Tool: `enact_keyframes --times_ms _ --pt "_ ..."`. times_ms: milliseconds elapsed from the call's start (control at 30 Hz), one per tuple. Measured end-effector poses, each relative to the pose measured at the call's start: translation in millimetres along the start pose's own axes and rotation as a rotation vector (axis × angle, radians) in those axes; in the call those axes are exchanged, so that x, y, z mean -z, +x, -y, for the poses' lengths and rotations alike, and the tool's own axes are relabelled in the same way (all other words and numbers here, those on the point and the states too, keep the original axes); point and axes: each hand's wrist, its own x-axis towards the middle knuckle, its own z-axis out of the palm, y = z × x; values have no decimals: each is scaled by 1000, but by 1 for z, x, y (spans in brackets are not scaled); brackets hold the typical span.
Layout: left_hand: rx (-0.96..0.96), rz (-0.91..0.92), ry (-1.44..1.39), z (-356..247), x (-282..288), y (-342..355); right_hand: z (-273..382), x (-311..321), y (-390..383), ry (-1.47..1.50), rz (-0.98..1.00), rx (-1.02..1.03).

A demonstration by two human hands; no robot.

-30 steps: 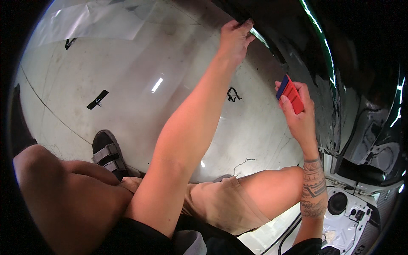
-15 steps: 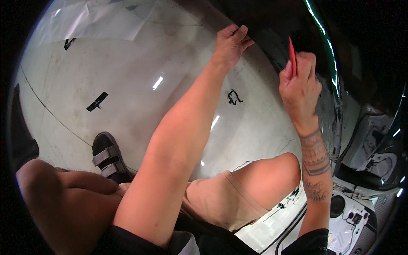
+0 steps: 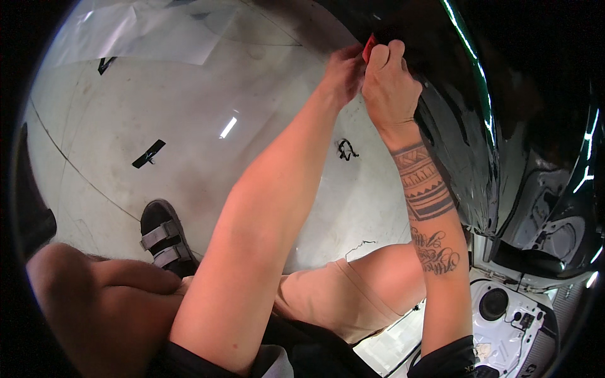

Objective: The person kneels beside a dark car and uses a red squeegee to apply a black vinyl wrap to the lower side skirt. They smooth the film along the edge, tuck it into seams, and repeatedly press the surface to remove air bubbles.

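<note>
Glossy pale workshop floor fills the left and centre of the view, marked with short strips of black tape at 9 o'clock and a small black scribble near the centre.

Nearest, at 6 to 8 o'clock: the person's bent knees, tan shorts and a dark sandal with grey straps planted on the floor. At 4 o'clock lies a white car door panel with a round speaker opening.

Middle distance: both forearms rise from the lower edge toward 12 o'clock; the right one carries dark band and script tattoos.

Farthest, at 12 to 1 o'clock: the two hands meet against a black, highly reflective car body panel, which curves down the right side to 3 o'clock. The right hand has its grip clenched around a small red scraper-like tool, of which only the upper edge shows above the knuckles, pressed to the panel. The left hand lies just beside it, touching it, fingertips on the panel edge; whether its grip pinches anything cannot be told. A clear plastic sheet lies on the floor at 11 o'clock.
</note>
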Motion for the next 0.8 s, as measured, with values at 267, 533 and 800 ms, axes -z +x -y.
enact_keyframes --times_ms 267,533,800 --pt "96 -19 0 -9 11 10 26 37 -34 155 134 -276" --pt "-23 11 68 -39 32 -2 -9 40 18 123 34 30" --pt "-138 16 -139 -56 26 8 13 12 47 18 96 96"
